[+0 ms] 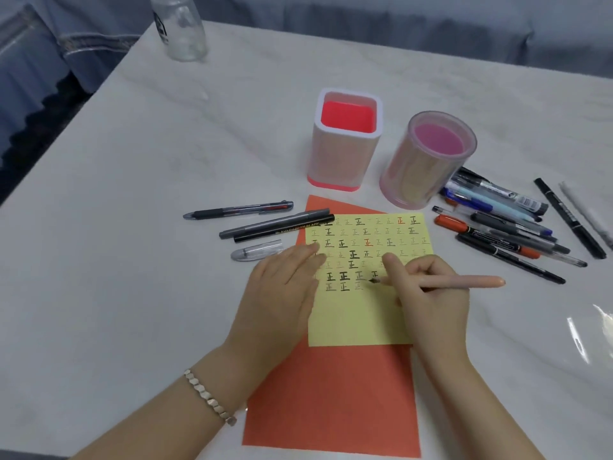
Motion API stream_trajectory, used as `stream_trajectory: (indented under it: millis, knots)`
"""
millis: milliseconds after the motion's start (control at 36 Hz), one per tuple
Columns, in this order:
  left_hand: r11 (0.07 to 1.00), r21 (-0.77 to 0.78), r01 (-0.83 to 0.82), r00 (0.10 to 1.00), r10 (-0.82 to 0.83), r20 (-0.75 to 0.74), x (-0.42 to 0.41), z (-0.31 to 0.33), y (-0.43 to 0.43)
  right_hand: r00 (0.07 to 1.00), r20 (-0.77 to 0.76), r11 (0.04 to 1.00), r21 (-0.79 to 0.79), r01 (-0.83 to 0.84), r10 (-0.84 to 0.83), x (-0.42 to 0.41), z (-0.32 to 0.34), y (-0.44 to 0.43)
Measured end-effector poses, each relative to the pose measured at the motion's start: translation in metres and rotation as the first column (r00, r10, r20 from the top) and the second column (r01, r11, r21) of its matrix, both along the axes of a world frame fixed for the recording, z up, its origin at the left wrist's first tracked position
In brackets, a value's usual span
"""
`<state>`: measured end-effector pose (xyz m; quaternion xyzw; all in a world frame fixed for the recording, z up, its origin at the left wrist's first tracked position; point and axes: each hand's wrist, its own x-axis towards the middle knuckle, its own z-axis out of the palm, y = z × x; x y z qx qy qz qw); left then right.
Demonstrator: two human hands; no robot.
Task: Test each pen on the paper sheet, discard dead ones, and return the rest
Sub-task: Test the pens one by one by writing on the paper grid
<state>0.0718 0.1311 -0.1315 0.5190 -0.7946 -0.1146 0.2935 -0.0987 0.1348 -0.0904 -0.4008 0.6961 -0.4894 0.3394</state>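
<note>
So the right hand (431,300) is gripping a pink pen (471,282), tip on the sheet (358,320), left hand (282,293) pressing it flat-fingered. Square cup (341,154) and round cup (418,174) are showing only pink floors; pens (504,220) lying beside.

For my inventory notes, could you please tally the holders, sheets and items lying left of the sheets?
Holders: 2 (square holder, round holder)
Sheets: 2 (yellow sheet, orange sheet)
Pens: 3 (clicker pen, grey marker, black marker)
Clear cap: 1
Total: 8

white table (166,144) w/ orange sheet (331,393), square cup (341,154), round cup (421,167), loose pens (238,210), bottle (180,28).
</note>
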Motion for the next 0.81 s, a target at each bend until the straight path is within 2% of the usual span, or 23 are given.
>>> stream_trajectory:
  millis: [167, 333, 389, 444, 528, 611, 694, 806]
  knots:
    - [0.948, 0.031, -0.316, 0.948, 0.314, 0.060, 0.023, 0.013, -0.008, 0.997, -0.006, 0.996, 0.050, -0.070, 0.070, -0.010, 0.016, 0.009]
    - [0.942, -0.004, -0.336, 0.921, 0.329, 0.207, 0.039, 0.010, -0.016, 0.986, 0.048, 0.983, 0.086, -0.162, 0.158, -0.018, 0.020, 0.015]
    - [0.947, 0.014, -0.321, 0.926, 0.311, 0.212, 0.037, 0.014, -0.016, 0.982, 0.071, 0.981, 0.072, -0.178, 0.172, -0.019, 0.022, 0.017]
    - [0.951, 0.113, -0.289, 0.954, 0.276, 0.117, 0.031, 0.021, -0.015, 0.979, 0.127, 0.984, 0.049, -0.169, 0.161, -0.019, 0.026, 0.019]
    - [0.924, 0.361, -0.126, 0.954, 0.213, -0.212, 0.015, 0.043, -0.009, 0.969, 0.234, 0.997, -0.003, -0.079, 0.078, -0.020, 0.035, 0.022]
    - [0.915, 0.402, 0.026, 0.902, 0.152, -0.404, -0.001, 0.061, -0.002, 0.956, 0.293, 0.999, -0.048, 0.008, 0.006, -0.021, 0.047, 0.025]
    - [0.901, 0.418, 0.116, 0.853, 0.125, -0.507, -0.014, 0.073, 0.003, 0.942, 0.337, 0.995, -0.085, 0.044, -0.013, -0.024, 0.056, 0.027]
    - [0.898, 0.410, 0.160, 0.856, 0.080, -0.510, -0.028, 0.085, 0.008, 0.942, 0.335, 0.988, -0.133, 0.074, -0.026, -0.029, 0.060, 0.028]
